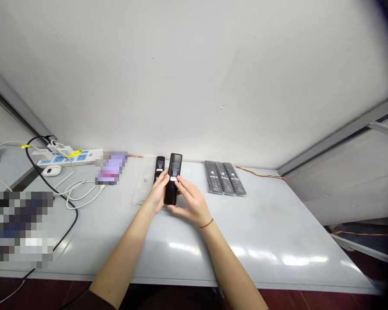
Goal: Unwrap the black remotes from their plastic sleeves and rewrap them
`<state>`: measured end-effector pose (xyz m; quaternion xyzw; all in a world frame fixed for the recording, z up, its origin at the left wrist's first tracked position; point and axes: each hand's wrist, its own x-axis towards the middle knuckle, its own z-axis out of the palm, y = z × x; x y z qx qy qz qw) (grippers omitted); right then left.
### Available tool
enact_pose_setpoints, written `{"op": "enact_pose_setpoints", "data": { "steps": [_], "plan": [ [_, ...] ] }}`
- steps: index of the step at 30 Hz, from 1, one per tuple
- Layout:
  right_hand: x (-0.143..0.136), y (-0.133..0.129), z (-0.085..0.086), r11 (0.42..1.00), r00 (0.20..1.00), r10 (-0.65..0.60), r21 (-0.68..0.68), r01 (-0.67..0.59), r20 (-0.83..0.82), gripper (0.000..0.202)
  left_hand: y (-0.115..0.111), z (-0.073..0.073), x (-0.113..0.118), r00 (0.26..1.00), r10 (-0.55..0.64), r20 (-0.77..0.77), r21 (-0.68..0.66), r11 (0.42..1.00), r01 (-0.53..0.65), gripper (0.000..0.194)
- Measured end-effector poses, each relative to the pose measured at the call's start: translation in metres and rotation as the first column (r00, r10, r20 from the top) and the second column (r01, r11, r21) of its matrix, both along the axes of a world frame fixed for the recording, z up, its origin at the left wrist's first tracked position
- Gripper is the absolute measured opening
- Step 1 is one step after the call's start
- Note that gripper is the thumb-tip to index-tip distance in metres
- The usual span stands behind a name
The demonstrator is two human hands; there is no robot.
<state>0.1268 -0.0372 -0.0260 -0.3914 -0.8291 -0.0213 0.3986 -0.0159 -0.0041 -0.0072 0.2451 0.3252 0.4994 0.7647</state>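
A black remote control is held up between my two hands, its back with printed text and a white label facing me. My left hand grips its left side, thumb along the edge. On the other side, my right hand has its fingers on the label area and its thumb near the lower end, closed around the remote. Just behind my left hand lies a second black remote, also back side up, its lower part hidden by my fingers. A clear plastic bag lies flat to the left of it.
Three wrapped remotes lie side by side, buttons up, at the table's back right. Leftward are a phone, a power strip, a white mouse and looping cables. A wall rises behind the table.
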Motion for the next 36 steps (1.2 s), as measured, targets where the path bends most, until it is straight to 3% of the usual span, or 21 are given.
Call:
{"op": "enact_pose_setpoints", "data": {
  "steps": [3, 18, 25, 29, 32, 34, 36],
  "plan": [
    [0.001, 0.001, -0.001, 1.0, 1.0, 0.013, 0.029, -0.013, -0.005, 0.074, 0.0, -0.001, 0.001, 1.0, 0.006, -0.008, 0.003, 1.0, -0.006, 0.041],
    [0.001, 0.001, -0.002, 0.996, 0.999, 0.006, -0.086, -0.009, -0.032, 0.068, 0.001, -0.006, 0.002, 1.0, 0.016, -0.019, 0.01, 1.0, -0.016, 0.035],
    [-0.009, 0.002, -0.007, 0.987, 0.999, 0.003, -0.157, -0.01, -0.042, 0.077, 0.006, -0.006, 0.0, 0.989, 0.147, 0.016, 0.011, 0.989, -0.148, 0.032],
    [-0.011, 0.0, -0.008, 0.979, 0.987, -0.083, -0.195, 0.056, -0.137, 0.061, 0.005, -0.004, -0.001, 0.99, 0.108, 0.095, -0.046, 0.994, -0.104, 0.039],
    [-0.009, -0.001, -0.006, 0.948, 0.932, -0.174, -0.312, 0.07, -0.318, 0.042, 0.004, -0.003, 0.0, 0.986, 0.11, 0.124, -0.051, 0.993, -0.104, 0.046],
    [-0.008, -0.002, -0.004, 0.898, 0.876, -0.194, -0.44, -0.023, -0.441, 0.033, 0.004, -0.004, -0.001, 0.985, 0.136, 0.109, -0.064, 0.99, -0.129, 0.05],
    [-0.006, -0.001, -0.002, 0.803, 0.806, -0.212, -0.568, -0.178, -0.553, 0.031, 0.006, -0.003, -0.003, 0.98, 0.175, 0.094, -0.111, 0.98, -0.164, 0.044]
  ]
}}
